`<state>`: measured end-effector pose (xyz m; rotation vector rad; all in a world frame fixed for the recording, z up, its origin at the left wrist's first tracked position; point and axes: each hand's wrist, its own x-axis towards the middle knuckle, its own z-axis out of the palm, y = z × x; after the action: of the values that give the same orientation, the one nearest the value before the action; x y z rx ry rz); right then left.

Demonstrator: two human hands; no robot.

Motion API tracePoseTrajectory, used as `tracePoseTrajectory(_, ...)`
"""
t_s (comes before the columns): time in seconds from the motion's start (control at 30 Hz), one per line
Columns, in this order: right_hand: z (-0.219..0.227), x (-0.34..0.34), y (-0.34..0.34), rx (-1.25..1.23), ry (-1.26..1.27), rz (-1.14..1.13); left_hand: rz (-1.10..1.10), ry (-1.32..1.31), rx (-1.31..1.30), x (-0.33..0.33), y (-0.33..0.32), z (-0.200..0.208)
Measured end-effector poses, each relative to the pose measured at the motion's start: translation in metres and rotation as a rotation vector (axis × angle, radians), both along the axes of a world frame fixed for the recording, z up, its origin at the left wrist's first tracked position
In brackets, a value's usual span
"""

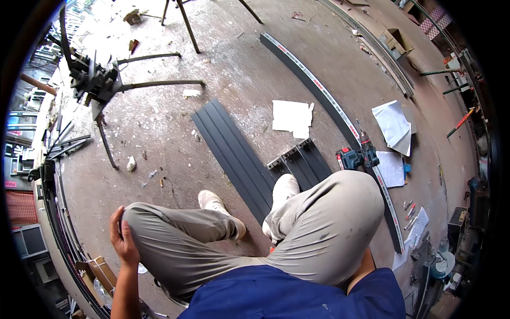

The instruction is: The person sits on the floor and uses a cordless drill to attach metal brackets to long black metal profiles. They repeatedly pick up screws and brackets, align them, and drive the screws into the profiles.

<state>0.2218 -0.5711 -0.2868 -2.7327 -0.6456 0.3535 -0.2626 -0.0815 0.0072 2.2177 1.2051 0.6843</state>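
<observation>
At the far left, past my left hand, the clutter bends away and sinks into the dark rim, too small for me to sort out. A black metal stand (98,80) sits well ahead of that hand. My left hand (123,234) lies loosely open against the left trouser knee (146,223), holding nothing I can see; its wrist runs off the lower edge. Ahead and to the right of it lies a long dark grooved panel (231,154), its near end hidden by the right foot and leg. Further right, a short dark panel (313,159) is partly covered by the right knee (350,196). Behind that thigh I get only a patch of right forearm (365,266); the right hand is hidden, so I cannot tell its grip. Ahead of this forearm, a drill (368,154) overlaps a long dark bar (323,90), covering part of it.
</observation>
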Motion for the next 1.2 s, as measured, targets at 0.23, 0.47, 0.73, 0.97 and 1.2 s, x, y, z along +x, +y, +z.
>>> tracePoseTrajectory(0.23,0.003,0.018,-0.016,-0.135,-0.004,0.038,0.015,-0.057,-0.068,-0.004,0.007,-0.007)
tracePoseTrajectory(0.47,-0.005,0.041,-0.003,-0.207,-0.011,0.097,0.018,-0.009,-0.074,-0.013,0.018,-0.013)
tracePoseTrajectory(0.73,-0.054,0.051,0.084,-0.139,-0.119,0.290,0.020,0.007,-0.107,-0.005,0.031,-0.016)
tracePoseTrajectory(0.97,-0.052,0.132,0.246,0.018,-0.288,0.217,-0.019,0.056,-0.104,0.019,0.050,-0.014)
tracePoseTrajectory(1.2,-0.061,0.089,0.153,-0.125,-0.242,0.253,0.065,0.005,-0.128,0.011,0.048,-0.021)
